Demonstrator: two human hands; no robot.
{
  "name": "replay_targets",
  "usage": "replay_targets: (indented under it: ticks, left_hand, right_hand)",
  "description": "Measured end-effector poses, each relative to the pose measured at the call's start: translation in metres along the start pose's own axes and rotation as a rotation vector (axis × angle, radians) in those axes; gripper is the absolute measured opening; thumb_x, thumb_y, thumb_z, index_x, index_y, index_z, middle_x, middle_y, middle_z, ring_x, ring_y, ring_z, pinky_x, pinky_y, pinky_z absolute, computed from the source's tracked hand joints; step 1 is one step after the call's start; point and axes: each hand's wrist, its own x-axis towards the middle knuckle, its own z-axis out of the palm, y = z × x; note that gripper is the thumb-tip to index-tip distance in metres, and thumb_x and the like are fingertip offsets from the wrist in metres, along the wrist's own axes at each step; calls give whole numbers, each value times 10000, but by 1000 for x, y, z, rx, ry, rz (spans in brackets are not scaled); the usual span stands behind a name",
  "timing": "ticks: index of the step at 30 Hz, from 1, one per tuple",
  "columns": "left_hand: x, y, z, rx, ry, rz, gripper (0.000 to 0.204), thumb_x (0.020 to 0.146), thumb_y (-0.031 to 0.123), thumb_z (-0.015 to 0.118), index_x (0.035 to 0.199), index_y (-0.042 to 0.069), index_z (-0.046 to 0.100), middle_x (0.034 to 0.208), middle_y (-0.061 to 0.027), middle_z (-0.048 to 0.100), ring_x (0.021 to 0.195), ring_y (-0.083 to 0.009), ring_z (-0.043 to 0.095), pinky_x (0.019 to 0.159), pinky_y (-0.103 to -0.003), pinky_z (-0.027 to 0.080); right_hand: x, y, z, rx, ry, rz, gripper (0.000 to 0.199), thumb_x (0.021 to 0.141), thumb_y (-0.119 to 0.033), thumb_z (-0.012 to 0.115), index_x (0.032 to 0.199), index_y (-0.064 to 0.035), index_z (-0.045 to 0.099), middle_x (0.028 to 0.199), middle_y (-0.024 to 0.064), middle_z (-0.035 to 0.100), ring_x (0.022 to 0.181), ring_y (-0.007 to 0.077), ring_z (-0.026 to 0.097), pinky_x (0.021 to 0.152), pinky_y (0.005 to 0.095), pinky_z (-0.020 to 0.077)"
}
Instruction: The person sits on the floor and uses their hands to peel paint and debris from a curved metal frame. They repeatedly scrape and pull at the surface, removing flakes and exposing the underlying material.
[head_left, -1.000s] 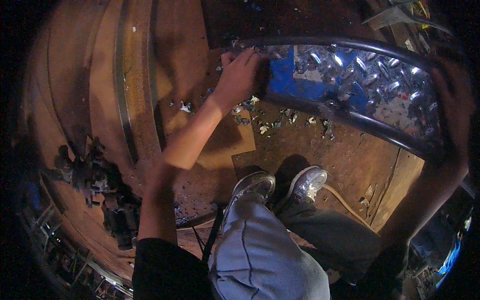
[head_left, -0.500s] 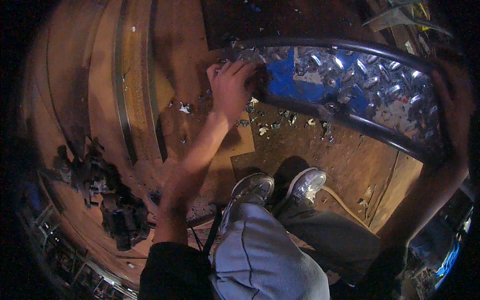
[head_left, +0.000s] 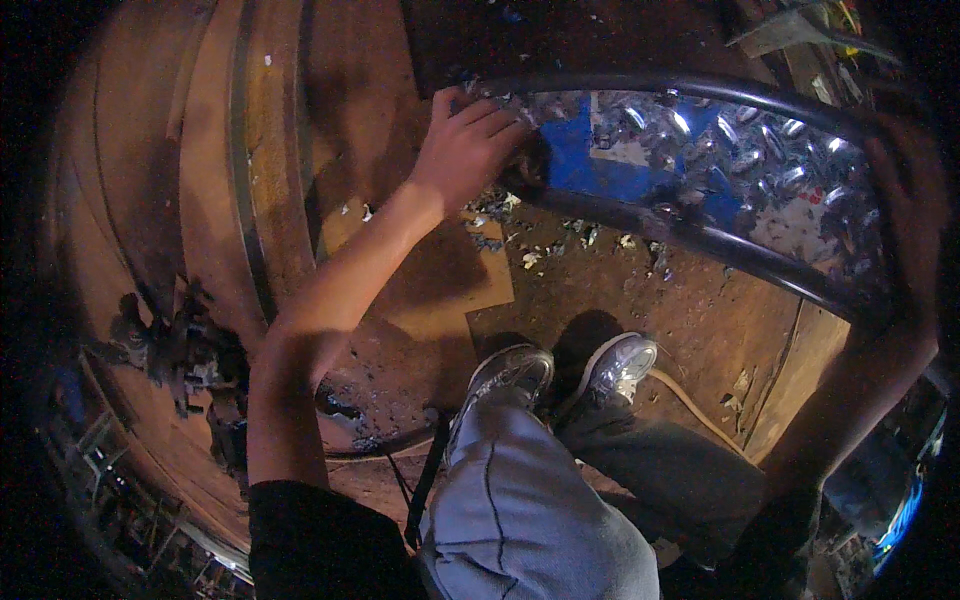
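Note:
A long tread-plate step (head_left: 765, 165) lies across the far right, with a black tube frame, shiny raised studs, blue patches and bits of peeled material on it. My left hand (head_left: 470, 145) has its fingers curled over the step's left end, near the far corner; whether a small scrap is pinched there too is hidden. At the opposite end, in deep shadow, my right hand (head_left: 905, 190) wraps the frame, its fingers only partly visible.
Torn scraps (head_left: 530, 260) litter the brown floor below the step. Cardboard sheets and long strips (head_left: 275, 150) lie to the left. A dark machine part (head_left: 205, 370) sits at lower left, partly behind my left arm. My shoes (head_left: 615, 370) stand in front, beside a thin hose (head_left: 695, 410).
My left hand has slid away from me along the step's left end, and its elbow has swung out to the left. My right hand stays at the other end.

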Motion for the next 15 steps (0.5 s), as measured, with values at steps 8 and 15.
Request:
replay_targets:
  ticks: [8, 15]
  left_hand:
    - [-2, 2, 17, -59, 96, 31, 294, 766, 86, 549, 1056, 53, 580, 1081, -96, 607, 1079, -267, 545, 975, -466, 369]
    - [-1, 15, 19, -307, 91, -344, 290, 757, 98, 623, 1040, 45, 592, 1011, -141, 614, 991, -324, 563, 906, -426, 410]
  right_hand:
    - [3, 3, -2, -53, -29, -23, 565, 862, -570, 467, 1178, -125, 611, 1154, 162, 599, 1103, 382, 504, 989, 574, 243]
    - [3, 10, 15, 15, 5, 132, 355, 923, -287, 541, 1219, -96, 579, 1260, 129, 551, 1198, 265, 500, 1038, 383, 353]
